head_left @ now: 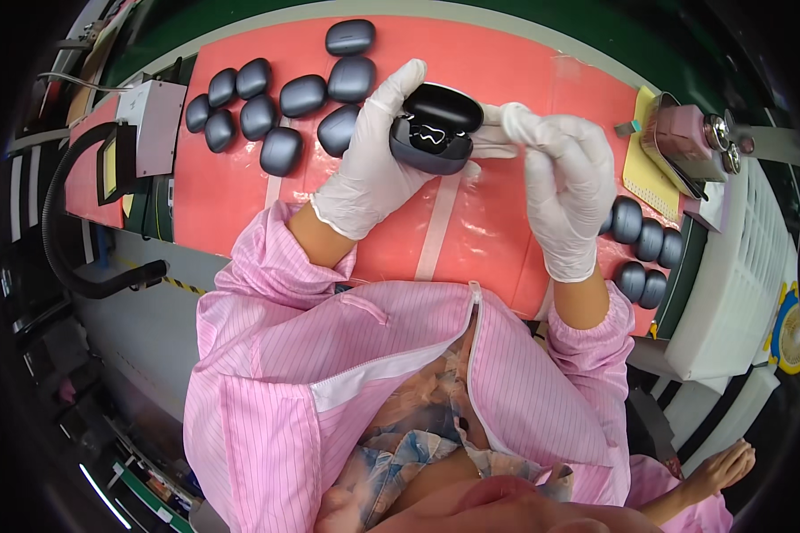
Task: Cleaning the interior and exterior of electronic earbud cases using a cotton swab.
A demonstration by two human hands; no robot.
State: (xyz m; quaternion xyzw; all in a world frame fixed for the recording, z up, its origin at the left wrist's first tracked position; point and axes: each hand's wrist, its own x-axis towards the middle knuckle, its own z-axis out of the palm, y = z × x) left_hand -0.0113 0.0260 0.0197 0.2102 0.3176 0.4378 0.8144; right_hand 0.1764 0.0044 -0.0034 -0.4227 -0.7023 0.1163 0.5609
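My left hand [373, 173], in a white glove, holds a dark blue-grey earbud case [431, 155] over the table. The case's lid is up. Its black inside shows bright, curved reflections; whether earbuds sit in it I cannot tell. Past the case's right side, white gloved fingertips reach toward my right hand. My right hand [571, 173], also gloved in white, is just right of the case with its fingers bent together. A whitish, rounded shape shows at its fingertips; I cannot make out whether this is glove or a held thing. Several closed cases [303, 95] lie left of my left hand.
A red mat [391, 253] covers the table. More closed cases [627, 220] lie at the right, below a yellow pad [651, 178] and a pink container with a metal top [684, 133]. At the left, a black hose [53, 213] curves beside a white box [151, 124]. Another person's hand [724, 466] shows lower right.
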